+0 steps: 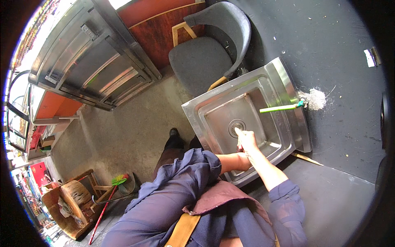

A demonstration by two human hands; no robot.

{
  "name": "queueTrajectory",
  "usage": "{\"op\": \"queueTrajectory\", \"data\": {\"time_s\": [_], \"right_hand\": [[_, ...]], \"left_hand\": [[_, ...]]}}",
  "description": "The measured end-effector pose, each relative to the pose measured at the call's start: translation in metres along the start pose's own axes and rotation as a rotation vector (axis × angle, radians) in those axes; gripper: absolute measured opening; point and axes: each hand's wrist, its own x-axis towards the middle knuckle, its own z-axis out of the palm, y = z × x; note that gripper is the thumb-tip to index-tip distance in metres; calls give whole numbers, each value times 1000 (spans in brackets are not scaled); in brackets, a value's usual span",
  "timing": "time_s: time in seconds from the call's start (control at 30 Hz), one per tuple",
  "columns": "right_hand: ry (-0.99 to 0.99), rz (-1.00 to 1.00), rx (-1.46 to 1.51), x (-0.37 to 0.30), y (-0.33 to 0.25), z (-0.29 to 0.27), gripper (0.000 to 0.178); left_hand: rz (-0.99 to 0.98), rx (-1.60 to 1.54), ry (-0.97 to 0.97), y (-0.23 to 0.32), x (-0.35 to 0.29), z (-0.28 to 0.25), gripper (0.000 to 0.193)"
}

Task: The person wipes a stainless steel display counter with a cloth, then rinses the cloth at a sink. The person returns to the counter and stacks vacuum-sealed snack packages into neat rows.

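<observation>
My two hands are close together over a stainless steel sink (207,136). My right hand (247,140) is closed, with one digit pointing toward the round drain strainer (237,128). A small dark patch shows under it, too small to make out. My left hand (243,161) is bent at the wrist just below and partly behind the right one, and its fingers are hidden. Past the sink's raised back edge, a light-green tube (277,109) sticks out from a tap (302,103) over the basin. No water stream can be made out.
A grey chair (201,61) stands beyond the sink, near a dark wall (329,49) with a bare white patch. A steel cabinet (98,57) is at the far left. A wooden stump-like piece (76,195) and a red-handled broom (108,201) stand lower left.
</observation>
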Motion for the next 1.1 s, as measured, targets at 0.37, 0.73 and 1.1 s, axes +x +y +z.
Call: {"op": "queueTrajectory", "data": {"time_s": [0.37, 0.73, 1.1], "right_hand": [[209, -121, -81, 3, 24, 31, 45], [-383, -260, 117, -59, -86, 26, 23], [-333, -452, -1558, -34, -113, 153, 47]], "left_hand": [[-66, -486, 66, -19, -25, -1, 37], [268, 180, 282, 36, -118, -84, 22], [-707, 86, 1651, 2, -618, -72, 17]]}}
